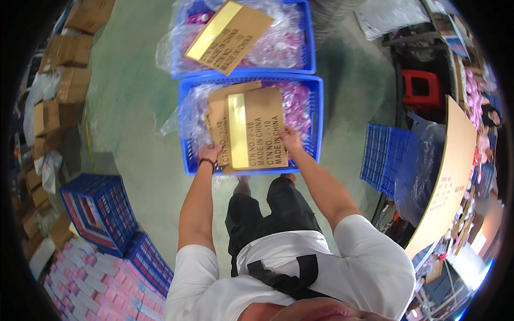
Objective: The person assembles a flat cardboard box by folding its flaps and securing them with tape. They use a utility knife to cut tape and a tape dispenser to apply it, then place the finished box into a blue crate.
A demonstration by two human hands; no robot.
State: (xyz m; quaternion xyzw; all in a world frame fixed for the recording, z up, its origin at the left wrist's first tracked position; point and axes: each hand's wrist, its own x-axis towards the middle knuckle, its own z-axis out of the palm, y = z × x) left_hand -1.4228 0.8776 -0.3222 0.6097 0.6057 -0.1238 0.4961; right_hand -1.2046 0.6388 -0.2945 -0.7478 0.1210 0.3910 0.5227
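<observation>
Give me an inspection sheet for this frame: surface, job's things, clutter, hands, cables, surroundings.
Surface: green concrete floor; two blue crates stand on it in a row.
Job's things: near blue crate lined with clear plastic over pink goods; cardboard sheets with yellow tape lie on top. Far blue crate carries a cardboard flap the same way.
Clutter: cardboard boxes along the left; stacked blue crates; pink packs lower left.
Hands: left hand and right hand both grip the near edge of the cardboard sheets.
Cables: nothing seen.
Surroundings: large cardboard panel, blue crate on edge and red stool on the right.
</observation>
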